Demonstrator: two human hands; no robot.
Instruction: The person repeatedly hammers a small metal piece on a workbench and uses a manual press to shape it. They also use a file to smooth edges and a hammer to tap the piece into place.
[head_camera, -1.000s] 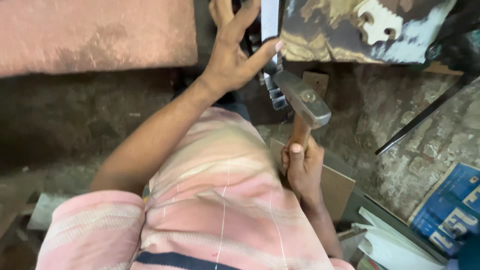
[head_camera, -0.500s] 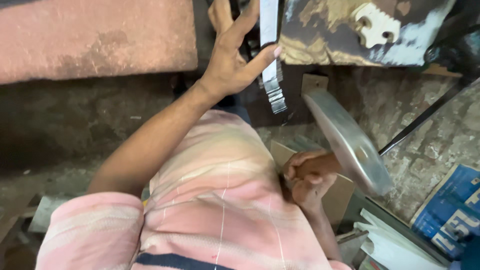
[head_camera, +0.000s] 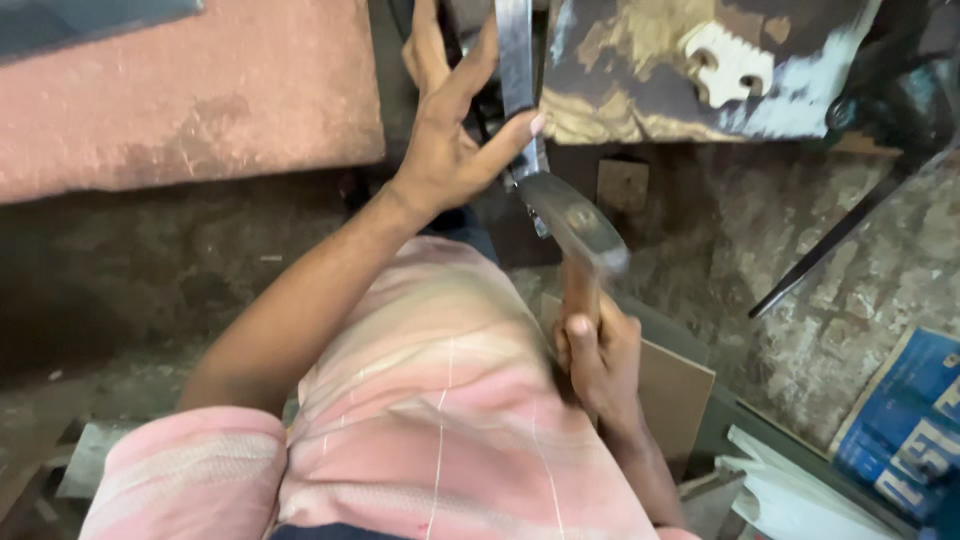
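My right hand (head_camera: 598, 358) grips the wooden handle of a hammer (head_camera: 575, 228), whose steel head is blurred and sits against the lower end of a flat metal strip (head_camera: 517, 75). The strip stands upright at the top middle. My left hand (head_camera: 450, 130) steadies it, thumb pressed on the strip's edge and fingers spread upward beside it. My pink striped shirt (head_camera: 440, 400) fills the lower middle and hides what lies under the strip's lower end.
A reddish slab (head_camera: 190, 95) lies at the upper left. A worn painted board with a white bracket (head_camera: 720, 65) is at the upper right. A dark rod (head_camera: 840, 235) leans at the right. Blue printed paper (head_camera: 905, 420) and white sheets (head_camera: 790, 490) lie at the lower right, a brown board (head_camera: 675, 390) nearby.
The hammer swung back to the right and down half a second ago, then came forward again; its head is now at the strip. My left hand has stayed on the strip.
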